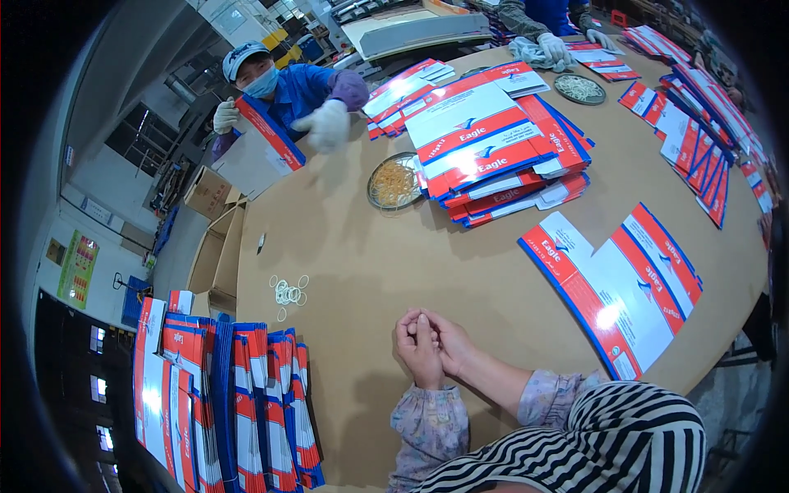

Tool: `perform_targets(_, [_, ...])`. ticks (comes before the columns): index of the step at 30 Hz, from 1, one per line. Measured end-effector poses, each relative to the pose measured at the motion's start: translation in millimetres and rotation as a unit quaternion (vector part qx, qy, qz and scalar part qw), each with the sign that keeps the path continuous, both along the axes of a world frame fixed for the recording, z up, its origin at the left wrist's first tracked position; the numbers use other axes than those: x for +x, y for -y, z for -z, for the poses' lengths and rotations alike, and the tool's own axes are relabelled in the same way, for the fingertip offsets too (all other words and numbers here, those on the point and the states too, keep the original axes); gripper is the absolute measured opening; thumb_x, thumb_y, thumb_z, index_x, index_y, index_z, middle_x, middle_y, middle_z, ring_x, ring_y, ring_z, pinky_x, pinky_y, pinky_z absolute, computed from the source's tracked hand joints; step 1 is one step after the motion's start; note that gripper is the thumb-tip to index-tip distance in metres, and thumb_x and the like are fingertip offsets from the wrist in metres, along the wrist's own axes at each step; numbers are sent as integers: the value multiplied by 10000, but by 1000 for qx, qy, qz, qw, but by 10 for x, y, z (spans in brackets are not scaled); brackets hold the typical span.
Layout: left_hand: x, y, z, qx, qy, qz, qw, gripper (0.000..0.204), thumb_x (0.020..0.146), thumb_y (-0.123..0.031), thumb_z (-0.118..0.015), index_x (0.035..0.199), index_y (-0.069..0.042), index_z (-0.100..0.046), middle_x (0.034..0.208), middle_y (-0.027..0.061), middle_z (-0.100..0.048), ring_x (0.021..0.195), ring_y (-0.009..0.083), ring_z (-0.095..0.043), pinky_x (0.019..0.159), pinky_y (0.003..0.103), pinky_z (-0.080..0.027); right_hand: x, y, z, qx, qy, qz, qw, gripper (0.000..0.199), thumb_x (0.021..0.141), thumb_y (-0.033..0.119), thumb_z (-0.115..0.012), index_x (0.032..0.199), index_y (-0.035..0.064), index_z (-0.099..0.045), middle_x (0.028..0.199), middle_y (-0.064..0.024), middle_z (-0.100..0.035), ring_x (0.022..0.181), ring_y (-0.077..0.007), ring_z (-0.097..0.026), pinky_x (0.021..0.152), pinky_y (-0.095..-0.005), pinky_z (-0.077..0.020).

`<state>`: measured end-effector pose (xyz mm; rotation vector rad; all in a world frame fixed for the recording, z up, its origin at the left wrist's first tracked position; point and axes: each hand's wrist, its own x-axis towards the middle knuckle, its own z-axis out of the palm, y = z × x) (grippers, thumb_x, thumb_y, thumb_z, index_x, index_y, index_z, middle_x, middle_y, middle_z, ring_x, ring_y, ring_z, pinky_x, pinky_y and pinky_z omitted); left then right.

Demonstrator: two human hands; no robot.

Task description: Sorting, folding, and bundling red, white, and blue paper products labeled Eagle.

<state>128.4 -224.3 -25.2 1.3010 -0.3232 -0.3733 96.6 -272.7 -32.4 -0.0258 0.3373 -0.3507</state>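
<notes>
My left hand (pixel 421 355) and my right hand (pixel 451 338) are clasped together above the near part of the brown table (pixel 353 271). Their fingers are closed against each other, and nothing shows between them. To the right of them lies a flat red, white and blue carton blank (pixel 612 287), apart from both hands. Left of my hands, a small heap of pale rubber bands (pixel 289 293) rests on the table. Bundles of folded cartons (pixel 234 403) stand at the near left edge.
A tall stack of carton blanks (pixel 485 140) sits mid-table beside a dish of tan rubber bands (pixel 394 182). A dish of white bands (pixel 580 89) is farther back. Across the table, a gloved co-worker (pixel 300 103) holds a carton blank (pixel 271 144). Open cardboard boxes (pixel 220 246) stand at left.
</notes>
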Motion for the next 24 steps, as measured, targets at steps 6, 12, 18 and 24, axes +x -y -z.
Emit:
perform_targets(6, [-43, 74, 22, 7, 30, 6, 999, 176, 918, -19, -511, 1092, -2, -522, 886, 35, -584, 724, 59, -543, 595, 182, -445, 16, 70, 121, 24, 18, -6, 1000, 229, 938, 239, -503, 978, 41, -610, 715, -20, -620, 496, -23, -465, 400, -159, -359])
perform_targets(12, [23, 0, 146, 7, 29, 31, 999, 227, 895, 57, -458, 1108, 12, -524, 970, 59, -582, 855, 95, -557, 721, 207, -470, 10, 54, 109, -46, -29, -3, 999, 290, 947, 240, -468, 1139, 50, -575, 753, -10, -623, 467, -12, -422, 380, -147, -318])
perform_targets(18, [-54, -21, 24, 166, 309, -151, 924, 445, 888, -102, -543, 1295, 12, -405, 1218, 184, -452, 1135, 237, -459, 901, 336, -437, -32, 39, -244, -215, -100, 27, 971, 405, 926, 257, -502, 1250, 17, -471, 912, -102, -640, 749, -151, -618, 644, -255, -512])
perform_targets(24, [-123, 43, -110, 288, 435, -83, 849, 594, 861, -164, -592, 1372, -3, -334, 1313, 165, -356, 1174, 263, -427, 929, 353, -424, -89, 371, -180, -698, -247, 176, 649, 460, 914, 277, -501, 1263, -19, -451, 985, -154, -634, 892, -246, -635, 807, -353, -496])
